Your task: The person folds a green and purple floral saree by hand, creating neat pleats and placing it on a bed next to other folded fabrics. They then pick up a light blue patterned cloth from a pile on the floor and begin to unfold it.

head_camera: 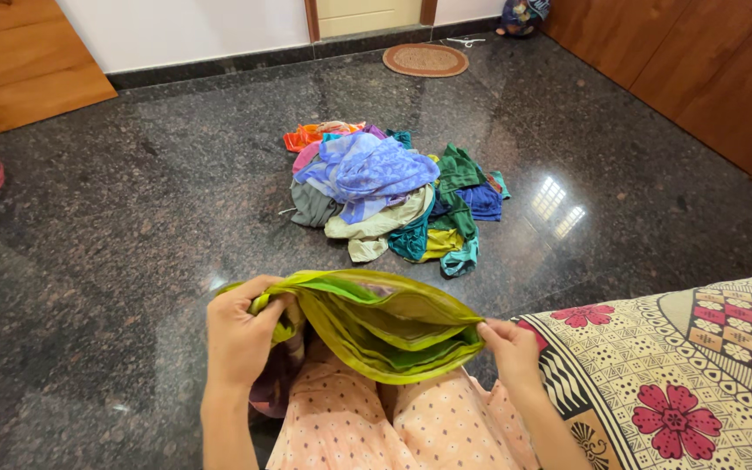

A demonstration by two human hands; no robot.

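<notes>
Over the lap, the left hand (238, 335) and right hand (510, 350) pinch shut on opposite ends of a folded, shiny yellow-green cloth (376, 324). Folding looks midway; the next fold needs matched edges. Beyond lies a heap of mixed coloured clothes (389, 191) on the dark polished stone floor (115, 261).

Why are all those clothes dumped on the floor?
A jumbled pile of clothes lies loose on the dark floor, crumpled and overlapping instead of folded. A small white thing also lies near the doormat. Both hands, left and right, hold a green cloth.
</notes>
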